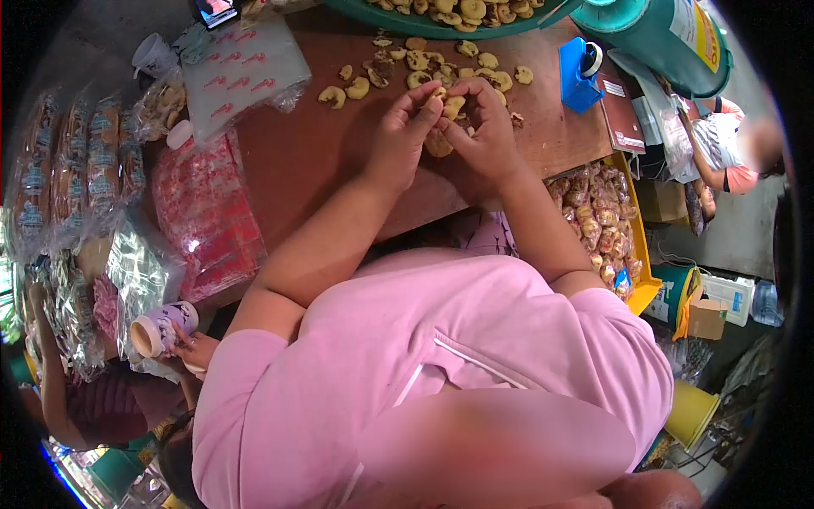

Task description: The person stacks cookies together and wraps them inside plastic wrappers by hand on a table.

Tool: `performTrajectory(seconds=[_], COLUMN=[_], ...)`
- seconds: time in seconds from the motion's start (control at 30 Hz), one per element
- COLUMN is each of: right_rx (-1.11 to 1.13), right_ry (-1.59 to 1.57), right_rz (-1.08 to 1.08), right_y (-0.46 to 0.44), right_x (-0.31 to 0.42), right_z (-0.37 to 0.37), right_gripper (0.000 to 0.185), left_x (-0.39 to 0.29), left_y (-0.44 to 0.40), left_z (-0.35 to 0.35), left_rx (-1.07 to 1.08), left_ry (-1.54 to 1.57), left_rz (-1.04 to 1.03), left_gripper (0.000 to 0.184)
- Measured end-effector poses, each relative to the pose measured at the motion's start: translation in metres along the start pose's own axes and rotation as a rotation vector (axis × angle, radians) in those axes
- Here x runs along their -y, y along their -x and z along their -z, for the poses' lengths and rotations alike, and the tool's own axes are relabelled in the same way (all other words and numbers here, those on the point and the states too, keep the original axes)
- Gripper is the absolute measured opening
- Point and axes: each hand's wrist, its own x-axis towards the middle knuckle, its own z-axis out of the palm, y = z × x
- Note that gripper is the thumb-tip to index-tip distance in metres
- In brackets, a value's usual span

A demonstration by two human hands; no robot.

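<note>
While a pastry piece (454, 107) is held on the wearer's side of the green basin (392, 23) | it is pinched between left hand (402, 134) and right hand (490, 134), fingertips closed | loose pieces (358, 88) are strewn nearer the basin | light, even pressure is judged best against crumbling.

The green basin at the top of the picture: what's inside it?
The green basin holds a heap of yellowish, rounded pieces, much like those loose on the brown table. Whatever lies under the top layer is covered, and the picture's edge cuts off the rest.
</note>
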Motion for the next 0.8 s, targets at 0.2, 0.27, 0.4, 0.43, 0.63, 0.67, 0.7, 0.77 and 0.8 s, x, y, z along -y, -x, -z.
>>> performTrajectory(seconds=[0.2, 0.27, 0.4, 0.43, 0.63, 0.67, 0.7, 0.77, 0.8], right_rx=[0.05, 0.096, 0.264, 0.314, 0.407, 0.398, 0.387, 0.384, 0.393], right_ry=[0.0, 0.065, 0.158, 0.162, 0.399, 0.432, 0.465, 0.467, 0.438], right_rz=[-0.089, -0.101, -0.071, -0.069, 0.0, -0.099, -0.194, -0.26, -0.231], right_y=[0.007, 0.013, 0.043, 0.05, 0.066, 0.063, 0.056, 0.039, 0.029], right_x=[0.013, 0.012, -0.002, -0.003, -0.003, 0.004, 0.012, 0.027, 0.035], right_z=[0.017, 0.027, 0.045, 0.05, 0.069, 0.067, 0.063, 0.054, 0.05], right_gripper=[0.037, 0.037, 0.035, 0.034, 0.027, 0.029, 0.031, 0.036, 0.039], left_x=[0.003, 0.0, -0.001, 0.001, 0.002, 0.004, 0.006, 0.005, 0.004], left_y=[-0.011, -0.014, -0.015, -0.016, -0.018, -0.019, -0.021, -0.023, -0.022], left_z=[0.008, 0.012, 0.017, 0.019, 0.022, 0.024, 0.026, 0.027, 0.027], left_rx=[-0.108, -0.181, -0.222, -0.215, -0.231, -0.246, -0.259, -0.273, -0.274], left_ry=[0.203, 0.263, 0.304, 0.307, 0.276, 0.268, 0.26, 0.25, 0.249], left_rz=[0.057, 0.101, 0.115, 0.106, 0.092, 0.092, 0.089, 0.083, 0.082], left_gripper=[0.042, 0.044, 0.045, 0.046, 0.047, 0.046, 0.046, 0.045, 0.045])
